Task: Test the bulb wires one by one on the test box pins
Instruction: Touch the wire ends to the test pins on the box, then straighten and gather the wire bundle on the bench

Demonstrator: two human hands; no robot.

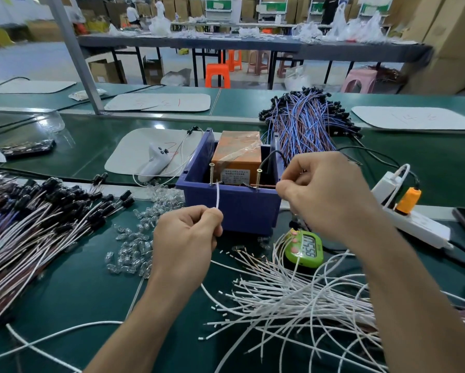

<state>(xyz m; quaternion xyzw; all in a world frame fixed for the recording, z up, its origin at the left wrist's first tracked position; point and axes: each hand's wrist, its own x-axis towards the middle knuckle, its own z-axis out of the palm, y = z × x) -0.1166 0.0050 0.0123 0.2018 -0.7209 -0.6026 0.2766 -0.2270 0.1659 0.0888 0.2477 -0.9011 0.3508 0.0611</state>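
Observation:
A blue plastic test box [234,205] holds an orange unit [236,150] and carries two upright screw pins on its front rim. My left hand [184,243] pinches a white wire [217,197] whose end touches the left pin [212,175]. My right hand [325,189] pinches a brown wire [265,186] held across to the right pin [258,177]. The bulb joining the two wires is hidden behind my hands.
Black-capped bulb wires [37,219] are heaped at the left, loose clear bulbs [134,238] lie beside them, and white wires [293,297] spread at the lower right. A green timer [305,247], a power strip [409,222] and a blue-brown wire bundle [306,122] surround the box.

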